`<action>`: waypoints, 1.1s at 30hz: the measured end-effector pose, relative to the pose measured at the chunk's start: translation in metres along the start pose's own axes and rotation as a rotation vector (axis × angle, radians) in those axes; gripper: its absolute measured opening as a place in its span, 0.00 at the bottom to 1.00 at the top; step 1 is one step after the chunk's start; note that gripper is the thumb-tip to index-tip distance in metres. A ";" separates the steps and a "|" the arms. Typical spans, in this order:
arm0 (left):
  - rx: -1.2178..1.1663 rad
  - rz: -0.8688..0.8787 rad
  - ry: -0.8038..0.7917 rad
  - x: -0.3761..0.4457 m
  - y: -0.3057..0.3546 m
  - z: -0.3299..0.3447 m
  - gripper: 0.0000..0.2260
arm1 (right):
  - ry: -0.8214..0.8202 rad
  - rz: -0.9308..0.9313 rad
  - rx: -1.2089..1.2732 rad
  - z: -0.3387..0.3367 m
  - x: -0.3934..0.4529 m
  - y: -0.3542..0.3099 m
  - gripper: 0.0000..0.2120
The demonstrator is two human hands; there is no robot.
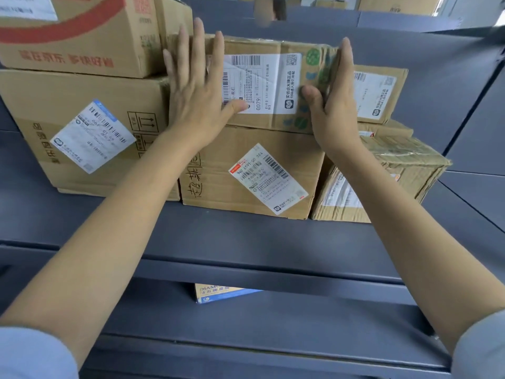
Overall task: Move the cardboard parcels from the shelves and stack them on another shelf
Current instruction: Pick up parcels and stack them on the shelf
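Your left hand (195, 90) lay flat with straight fingers against the front of the top parcel (269, 83) in the upper middle of the frame, thumb resting on its white label (262, 83). Your right hand (334, 105) pressed straight-fingered against the parcel's right end, thumb on its front. That parcel sat on a larger box (246, 176) on the grey shelf (246, 236), with stacked boxes (82, 105) at upper left and a smaller parcel (379, 91) just behind your right hand.
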State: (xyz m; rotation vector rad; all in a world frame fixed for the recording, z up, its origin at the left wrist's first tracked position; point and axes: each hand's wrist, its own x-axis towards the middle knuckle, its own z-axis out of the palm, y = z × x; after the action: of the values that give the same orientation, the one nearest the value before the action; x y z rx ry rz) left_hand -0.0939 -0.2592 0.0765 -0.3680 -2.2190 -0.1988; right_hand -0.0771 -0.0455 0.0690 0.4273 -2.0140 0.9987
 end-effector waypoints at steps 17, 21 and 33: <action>-0.128 0.299 -0.080 -0.061 0.047 0.024 0.35 | -0.004 0.036 -0.387 -0.009 -0.057 -0.005 0.33; -0.242 0.361 -0.106 -0.072 0.086 0.024 0.33 | 0.078 0.120 -0.364 -0.052 -0.091 -0.001 0.29; -0.614 0.500 -0.356 -0.147 0.300 -0.016 0.27 | 0.068 0.597 -0.580 -0.278 -0.255 -0.009 0.23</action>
State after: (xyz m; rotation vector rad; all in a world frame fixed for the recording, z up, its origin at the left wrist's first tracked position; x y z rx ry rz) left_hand 0.1039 -0.0085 -0.0237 -1.3620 -2.2807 -0.5773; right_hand 0.2286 0.1504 -0.0351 -0.5388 -2.2928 0.6854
